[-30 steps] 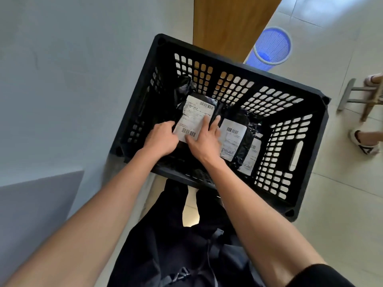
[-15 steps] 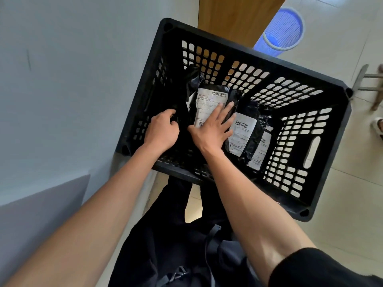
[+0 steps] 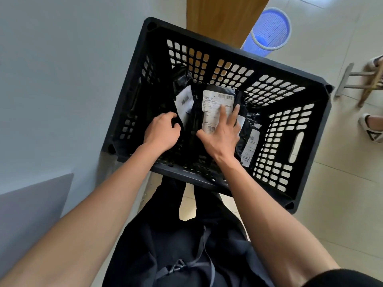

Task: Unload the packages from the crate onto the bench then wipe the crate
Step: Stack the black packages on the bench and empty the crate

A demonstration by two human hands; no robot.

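Head view: left hand (image 3: 161, 133) curled on a black pkg (image 3: 182, 104) edge, right hand (image 3: 219, 133) flat and open on labelled pkg (image 3: 215, 112), both inside crate (image 3: 310, 154). Slick bags may slip from such weak grips.

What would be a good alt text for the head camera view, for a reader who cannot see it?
Seen from above, two bare hands reach into a black plastic crate holding black packages with white labels: the left hand grips one package, the right hand lies open on another. A blue basket stands on the tiled floor behind.
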